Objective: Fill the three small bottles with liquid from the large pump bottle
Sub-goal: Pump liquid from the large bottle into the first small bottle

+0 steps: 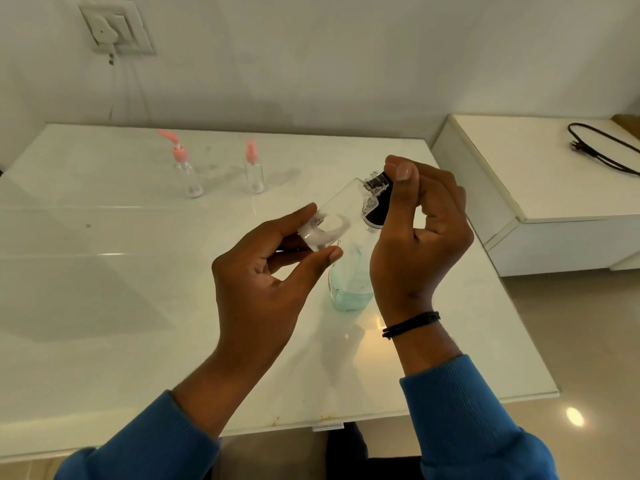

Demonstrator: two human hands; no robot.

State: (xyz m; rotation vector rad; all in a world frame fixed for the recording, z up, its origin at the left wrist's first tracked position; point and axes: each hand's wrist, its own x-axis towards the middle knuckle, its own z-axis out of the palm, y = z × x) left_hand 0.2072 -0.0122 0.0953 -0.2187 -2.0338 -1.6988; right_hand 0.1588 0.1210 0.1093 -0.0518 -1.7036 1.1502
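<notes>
Left hand (263,271) is pinching a tilted clear small bottle (337,213) by its base. Right hand (419,230) fingers are gripping the pump bottle (349,285) head; can't read any labels.

Setting: a home interior, likely a bedroom or living room, not a lab or shop.
Tabletop (104,271): glossy white glass-topped surface below the fingers, scuffed, stained along the near edge.
Wall (311,64): plain off-white plaster beyond the fingers, smudged.
Switch plate (116,29): domestic wall switch and socket, far up-left of the fingers.
Low cabinet (540,188): white household unit right of the fingers, just beside the tabletop.
Cable (602,147): black cord with plug lying loose on the cabinet top.
Floor (571,341): polished beige tile, lower right, with a lamp glare spot.
</notes>
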